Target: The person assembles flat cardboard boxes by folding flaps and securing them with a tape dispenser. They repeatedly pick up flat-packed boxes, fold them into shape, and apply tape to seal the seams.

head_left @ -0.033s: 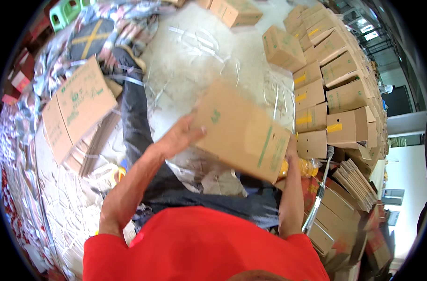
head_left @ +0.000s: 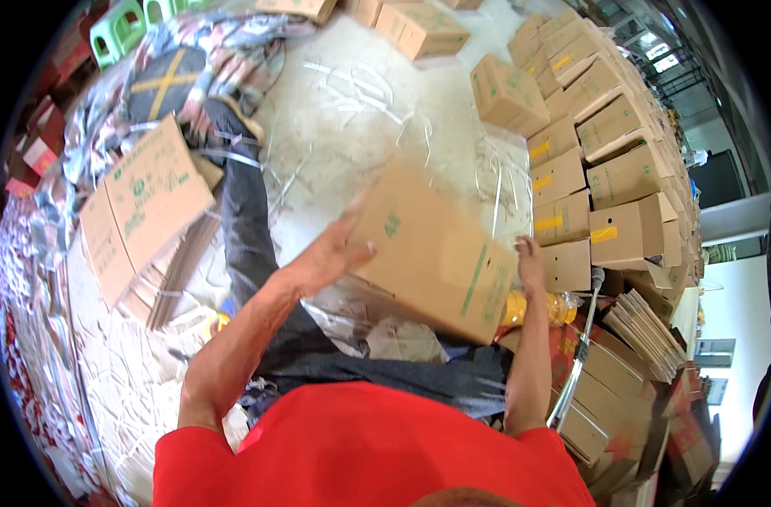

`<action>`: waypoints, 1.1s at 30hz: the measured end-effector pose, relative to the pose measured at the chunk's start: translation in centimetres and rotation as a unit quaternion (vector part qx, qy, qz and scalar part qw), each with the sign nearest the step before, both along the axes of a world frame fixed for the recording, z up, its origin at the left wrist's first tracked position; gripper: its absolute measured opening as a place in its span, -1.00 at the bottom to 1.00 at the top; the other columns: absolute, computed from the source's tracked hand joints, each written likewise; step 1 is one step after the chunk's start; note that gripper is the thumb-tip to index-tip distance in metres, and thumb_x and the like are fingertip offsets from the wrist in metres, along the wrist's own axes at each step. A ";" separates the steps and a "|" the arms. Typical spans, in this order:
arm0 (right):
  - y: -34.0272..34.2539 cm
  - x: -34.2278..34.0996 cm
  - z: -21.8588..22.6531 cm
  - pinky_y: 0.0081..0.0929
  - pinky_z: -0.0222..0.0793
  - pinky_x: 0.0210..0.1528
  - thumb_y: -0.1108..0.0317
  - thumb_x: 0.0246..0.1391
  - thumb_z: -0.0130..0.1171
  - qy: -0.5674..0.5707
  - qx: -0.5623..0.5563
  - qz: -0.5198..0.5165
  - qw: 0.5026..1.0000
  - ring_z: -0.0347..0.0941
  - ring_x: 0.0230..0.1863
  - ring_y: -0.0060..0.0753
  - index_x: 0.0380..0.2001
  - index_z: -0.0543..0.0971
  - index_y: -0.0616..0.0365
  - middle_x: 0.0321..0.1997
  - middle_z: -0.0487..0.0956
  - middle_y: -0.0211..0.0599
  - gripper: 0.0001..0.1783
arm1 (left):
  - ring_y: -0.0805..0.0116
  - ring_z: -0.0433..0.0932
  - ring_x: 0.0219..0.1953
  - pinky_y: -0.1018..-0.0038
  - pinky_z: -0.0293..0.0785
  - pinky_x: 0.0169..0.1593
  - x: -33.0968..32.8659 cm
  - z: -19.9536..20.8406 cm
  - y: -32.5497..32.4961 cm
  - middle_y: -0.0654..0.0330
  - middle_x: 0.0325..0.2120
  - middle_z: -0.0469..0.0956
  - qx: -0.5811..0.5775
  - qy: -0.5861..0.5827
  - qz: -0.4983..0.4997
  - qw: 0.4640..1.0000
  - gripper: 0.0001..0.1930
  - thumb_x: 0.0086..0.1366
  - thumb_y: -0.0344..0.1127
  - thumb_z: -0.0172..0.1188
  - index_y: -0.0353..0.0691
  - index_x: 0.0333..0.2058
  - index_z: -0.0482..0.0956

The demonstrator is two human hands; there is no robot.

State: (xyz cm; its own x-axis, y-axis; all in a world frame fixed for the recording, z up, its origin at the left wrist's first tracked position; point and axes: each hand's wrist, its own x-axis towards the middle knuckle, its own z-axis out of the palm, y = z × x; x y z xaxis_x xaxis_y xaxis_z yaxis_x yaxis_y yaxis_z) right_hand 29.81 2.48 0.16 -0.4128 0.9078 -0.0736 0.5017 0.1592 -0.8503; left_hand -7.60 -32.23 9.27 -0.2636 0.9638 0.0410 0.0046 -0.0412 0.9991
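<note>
Our left hand clasps the carton, thumb on top; our right hand curls beside it, grip unclear. We should support both sides evenly.

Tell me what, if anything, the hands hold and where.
A cardboard box: the left hand holds its left edge; the right hand is by its right end, contact unclear.

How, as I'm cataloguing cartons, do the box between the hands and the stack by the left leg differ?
The box is folded into shape; the stack is layered, flattened cardboard. The box is between left hand and right hand; the stack is left of the leg. Both are brown cardboard with green print.
</note>
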 end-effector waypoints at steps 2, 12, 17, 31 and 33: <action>0.3 -0.1 4.1 -0.35 0.41 0.21 0.28 0.45 0.03 0.012 0.126 -0.103 0.987 0.55 0.08 -0.31 0.06 0.58 0.34 0.07 0.65 -0.16 -0.66 | 0.17 0.38 0.33 0.25 0.32 0.37 -0.3 2.2 2.2 0.01 0.24 0.50 -0.068 -0.024 -0.051 0.996 -0.38 0.43 -0.09 0.26 -0.26 0.34 0.40; 0.3 0.3 5.9 -0.35 0.39 0.20 0.21 0.43 0.05 -0.014 0.142 -0.137 0.980 0.55 0.05 -0.31 0.09 0.55 0.37 -0.03 0.68 -0.16 -0.59 | 0.28 0.56 -0.25 0.32 0.56 -0.24 -15.7 20.3 29.2 0.12 -0.11 0.56 0.251 -0.231 0.334 0.879 -0.37 0.42 -0.09 0.24 -0.32 0.30 0.29; -1.2 4.4 2.0 -0.38 0.42 0.17 0.23 0.43 0.07 -0.059 0.179 -0.039 0.981 0.59 0.02 -0.29 0.13 0.54 0.38 0.00 0.69 -0.12 -0.58 | 0.01 0.60 0.05 0.21 0.58 0.06 -8.8 8.9 19.2 -0.13 0.18 0.49 0.237 0.161 0.214 0.934 -0.13 0.28 -0.15 0.40 -0.26 0.44 0.13; -10.7 -6.0 -5.2 -0.41 0.50 -0.04 0.31 0.40 0.09 -0.157 -0.025 0.218 0.963 0.66 -0.06 -0.28 0.20 0.47 0.42 0.02 0.70 -0.05 -0.56 | -0.13 0.06 0.51 -0.04 0.10 0.49 -21.3 -21.1 -29.9 -0.06 0.47 0.12 -0.375 0.511 0.405 0.659 -0.01 0.15 -0.12 0.46 -0.15 0.47 0.11; -14.2 -9.2 -4.7 -0.37 0.52 0.01 0.34 0.39 0.07 -0.158 -0.051 0.236 0.957 0.66 -0.07 -0.25 0.15 0.49 0.46 -0.01 0.70 -0.01 -0.58 | -0.13 0.03 0.53 -0.03 0.06 0.51 -23.9 -22.8 -31.5 -0.05 0.49 0.08 -0.406 0.520 0.379 0.649 0.01 0.13 -0.13 0.47 -0.11 0.48 0.10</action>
